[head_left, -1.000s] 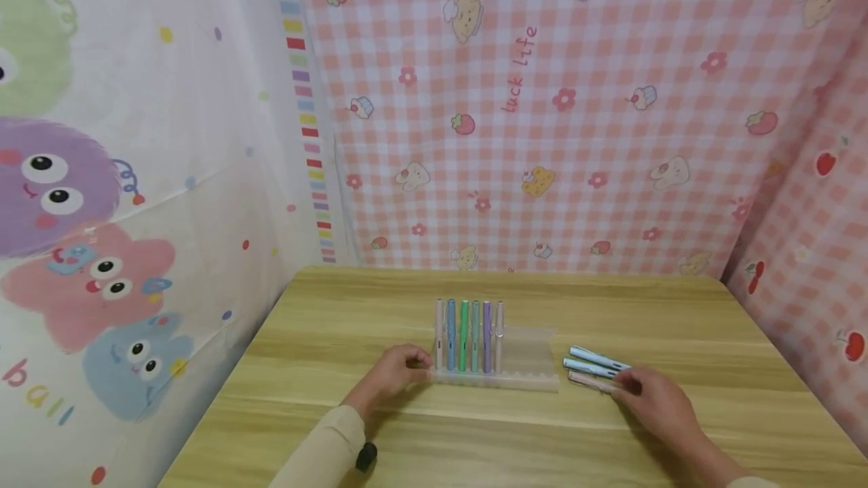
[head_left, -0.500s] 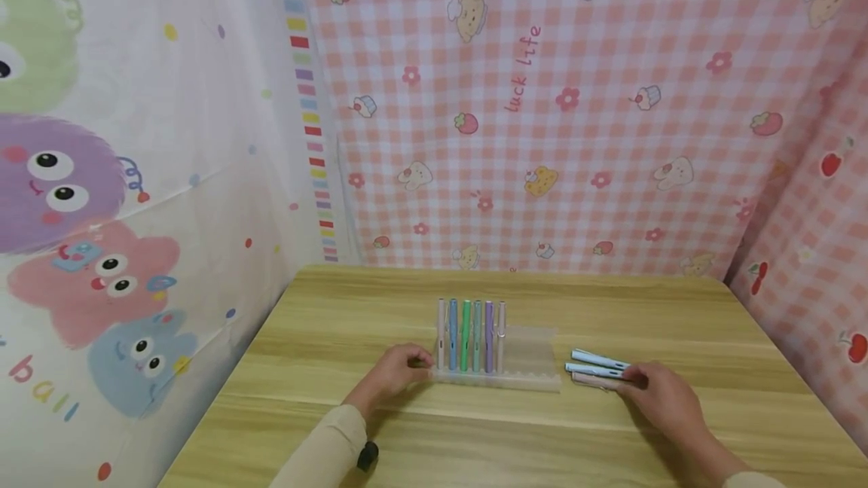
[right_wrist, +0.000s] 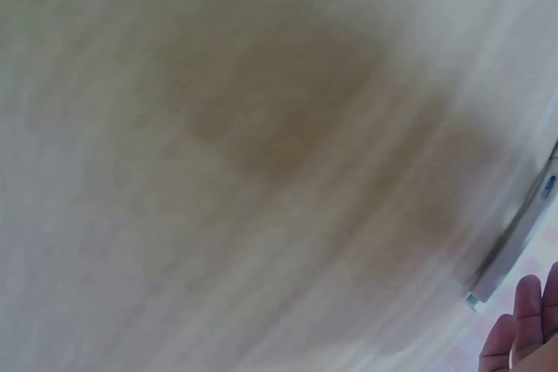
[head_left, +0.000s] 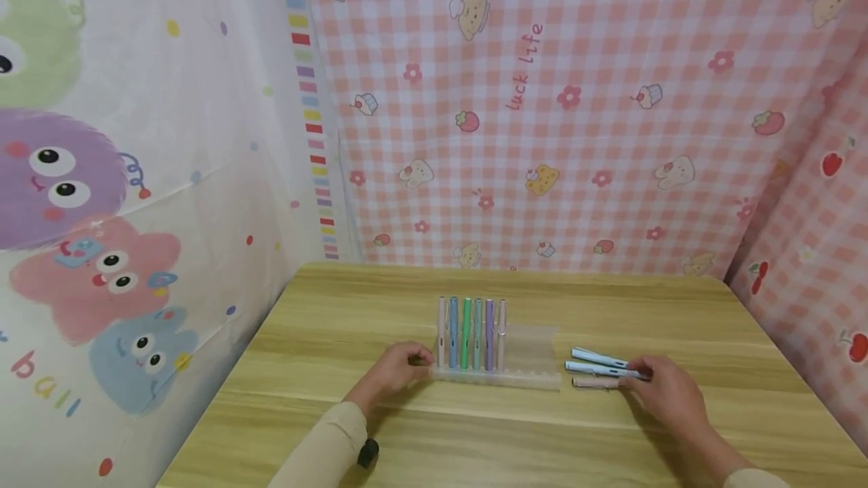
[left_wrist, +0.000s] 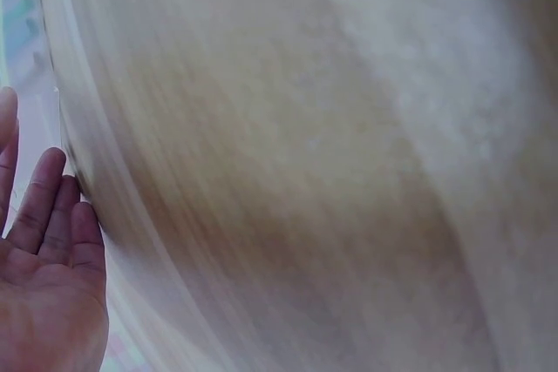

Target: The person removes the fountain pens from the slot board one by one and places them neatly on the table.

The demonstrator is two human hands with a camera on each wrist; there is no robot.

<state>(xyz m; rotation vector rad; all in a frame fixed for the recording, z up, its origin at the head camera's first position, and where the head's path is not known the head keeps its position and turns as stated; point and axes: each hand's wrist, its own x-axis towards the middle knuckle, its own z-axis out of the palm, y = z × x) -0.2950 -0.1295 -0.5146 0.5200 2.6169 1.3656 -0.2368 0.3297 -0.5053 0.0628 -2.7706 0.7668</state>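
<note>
A clear plastic pen rack point(head_left: 495, 379) stands mid-table, with several capped pens upright in its left part, among them a green pen point(head_left: 466, 333) and a purple pen point(head_left: 490, 333). At the rack's left end, my left hand point(head_left: 396, 367) holds its corner between thumb and fingers. Right of the rack lie two light-blue pens, the upper pen point(head_left: 597, 357) and the middle pen point(head_left: 600, 370), and a pale pink pen point(head_left: 597, 382). My right hand point(head_left: 667, 390) pinches the middle light-blue pen near its right end. The right wrist view shows one pen point(right_wrist: 519, 241) beside the fingers.
The wood-grain table point(head_left: 475, 443) ends at a pink checked curtain point(head_left: 542, 134) behind. A white cartoon curtain point(head_left: 203, 134) hangs on the left, and another patterned curtain point(head_left: 827, 209) on the right. A small black object point(head_left: 368, 454) shows by the left sleeve.
My right hand has shifted slightly right along the lying pens. The pink pen has turned to lie straighter. My left hand stays at the rack, and the standing pens have not moved.
</note>
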